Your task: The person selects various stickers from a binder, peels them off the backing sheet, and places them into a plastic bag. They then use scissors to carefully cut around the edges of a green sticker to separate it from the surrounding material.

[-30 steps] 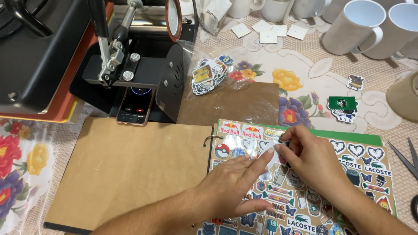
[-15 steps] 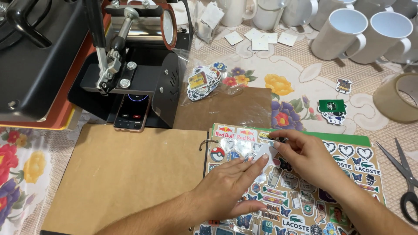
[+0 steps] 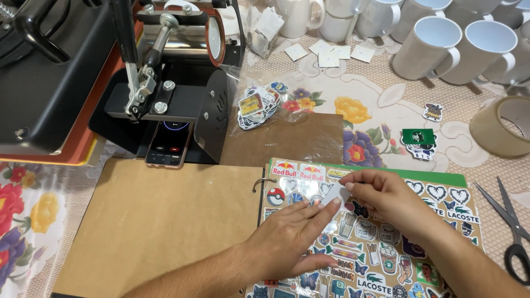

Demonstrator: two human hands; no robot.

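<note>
On the worktop (image 3: 386, 94): flowered cloth under everything; I'm looking down at both hands over an open ring binder
Left hand (image 3: 290, 234): lying flat on the sticker sheet (image 3: 375, 243), fingers stretched out and close together, fingertips touching the lower edge of a small white sticker piece (image 3: 334, 194); it pins rather than grips, as far as I can see
Right hand (image 3: 386, 198): thumb and forefinger pinched on the upper right end of that white piece; the rest of the fingers curled
White piece: near the top left of the sheet, between my two hands, tilted; can't tell if it's fully off the sheet
Sticker sheet: glossy page packed with small colourful stickers, sitting on a green backing (image 3: 441, 177)
Binder cover (image 3: 154, 221): plain brown board folded open to the left of the page
Heat press (image 3: 165, 72): black, at the far left; a phone (image 3: 168, 143) lies under it with its screen lit
Bag of stickers (image 3: 259, 105): clear, just right of the press
White mugs (image 3: 430, 47): bunched along the far right edge
Tape roll (image 3: 499, 126): far right; scissors (image 3: 510, 221) below it, well apart from my hands
</note>
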